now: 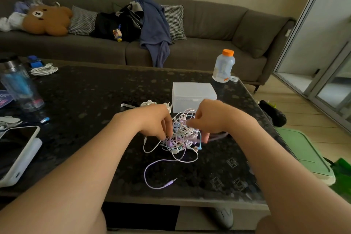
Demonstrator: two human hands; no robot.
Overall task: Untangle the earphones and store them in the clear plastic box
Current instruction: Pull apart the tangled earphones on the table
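A tangle of white, purple and blue earphone cords (182, 138) lies on the dark table (91, 100), with a purple jack plug (171, 183) trailing toward the near edge. My left hand (155, 121) reaches into the left side of the tangle, fingers curled down and pinching cords. On the right side, my right hand (207, 118) is curled around other strands, one purple cord running out to its right. The clear plastic box (191, 95) stands closed just behind the hands.
A bottle with an orange cap (224, 66) stands behind the box near the table's right edge. A dark tumbler (19, 83), a coiled white cable (44, 70) and a tablet (17, 152) occupy the left. Small white items (148, 103) lie beside the box. A sofa runs behind.
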